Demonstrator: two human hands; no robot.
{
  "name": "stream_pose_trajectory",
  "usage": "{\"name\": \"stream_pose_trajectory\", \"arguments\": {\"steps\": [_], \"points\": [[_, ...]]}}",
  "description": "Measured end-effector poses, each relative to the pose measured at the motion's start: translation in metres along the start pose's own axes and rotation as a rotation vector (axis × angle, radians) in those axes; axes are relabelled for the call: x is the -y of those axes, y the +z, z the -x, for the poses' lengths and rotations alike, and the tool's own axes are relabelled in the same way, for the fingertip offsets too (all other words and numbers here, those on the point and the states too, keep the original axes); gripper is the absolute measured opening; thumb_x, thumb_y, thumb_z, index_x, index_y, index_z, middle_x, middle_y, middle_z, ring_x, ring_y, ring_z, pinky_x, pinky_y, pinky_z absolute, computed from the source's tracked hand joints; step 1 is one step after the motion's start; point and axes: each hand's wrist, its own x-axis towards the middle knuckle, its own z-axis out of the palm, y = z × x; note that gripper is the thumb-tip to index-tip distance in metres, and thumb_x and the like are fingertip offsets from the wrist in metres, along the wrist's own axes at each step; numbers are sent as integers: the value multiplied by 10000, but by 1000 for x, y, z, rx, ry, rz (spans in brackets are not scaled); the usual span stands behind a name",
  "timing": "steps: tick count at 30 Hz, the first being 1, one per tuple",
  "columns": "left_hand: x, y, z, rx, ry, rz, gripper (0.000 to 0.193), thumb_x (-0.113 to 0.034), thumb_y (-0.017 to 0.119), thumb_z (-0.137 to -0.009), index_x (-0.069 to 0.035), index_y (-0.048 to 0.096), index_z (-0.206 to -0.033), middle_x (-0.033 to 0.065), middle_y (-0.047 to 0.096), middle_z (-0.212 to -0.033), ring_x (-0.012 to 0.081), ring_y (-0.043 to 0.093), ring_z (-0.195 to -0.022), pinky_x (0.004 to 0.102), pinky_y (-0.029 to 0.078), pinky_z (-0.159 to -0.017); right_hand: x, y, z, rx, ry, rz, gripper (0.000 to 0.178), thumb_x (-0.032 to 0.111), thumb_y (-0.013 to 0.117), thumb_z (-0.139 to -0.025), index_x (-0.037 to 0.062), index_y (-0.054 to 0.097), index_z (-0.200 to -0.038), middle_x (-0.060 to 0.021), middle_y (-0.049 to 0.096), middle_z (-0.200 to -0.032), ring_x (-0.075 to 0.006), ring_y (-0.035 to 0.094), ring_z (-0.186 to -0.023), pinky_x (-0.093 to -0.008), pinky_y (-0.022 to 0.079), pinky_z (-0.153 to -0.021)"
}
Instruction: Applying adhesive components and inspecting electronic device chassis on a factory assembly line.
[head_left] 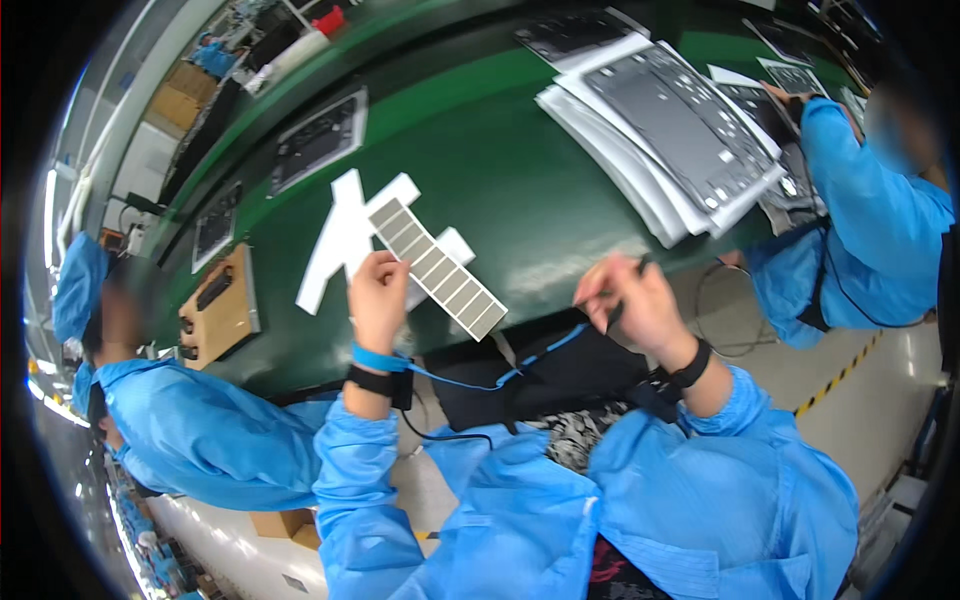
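My left hand (pixel 380 296) pinches the edge of a white strip (pixel 437 268) that carries a row of grey-brown rectangular stickers. The strip slants down to the right over the green table. Beneath and beside it lie several white paper strips (pixel 340 232). To the right, near the table's front edge, my right hand (pixel 640 305) is raised with its fingers curled in. A slim dark thing shows at those fingers, but its kind is unclear. Around my left wrist runs a blue band (pixel 380 362) with a cord (pixel 480 385); both wrists also wear black bands.
A stack of dark panels with white sheets (pixel 670 130) stands at the back right. More dark panels (pixel 318 140) lie at the far left, beyond a wooden board (pixel 222 305) with black parts. Co-workers in blue sit on my left (pixel 210 430) and right (pixel 870 210).
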Motion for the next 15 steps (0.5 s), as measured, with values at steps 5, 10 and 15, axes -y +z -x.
{"name": "stream_pose_trajectory", "arguments": {"steps": [5,10,15], "points": [[7,9,-7,-171,118,-591,678,-156,782,-754,40,477,-1327,269,470,-1300,444,458,-1192,464,408,-1013,19,-5,-64,-176,-159,353,700,583,271,-1026,59,616,-717,-31,600,-675,-94,559,-636,-213,422,-583],[37,22,-23,63,318,-491,710,-258,723,-829,70,419,-1380,309,391,-1412,472,370,-1319,466,351,-1095,0,48,-155,-77,58,81,645,596,406,-989,23,654,-827,-80,628,-634,-109,567,-495,-222,435,-478],[25,21,-29,252,260,-536,784,-376,719,-830,26,404,-1425,297,367,-1454,444,378,-1344,467,351,-1101,-51,98,-238,84,-55,312,165,171,630,-920,12,629,-879,-54,646,-695,-93,571,-532,-240,434,-481]]}}
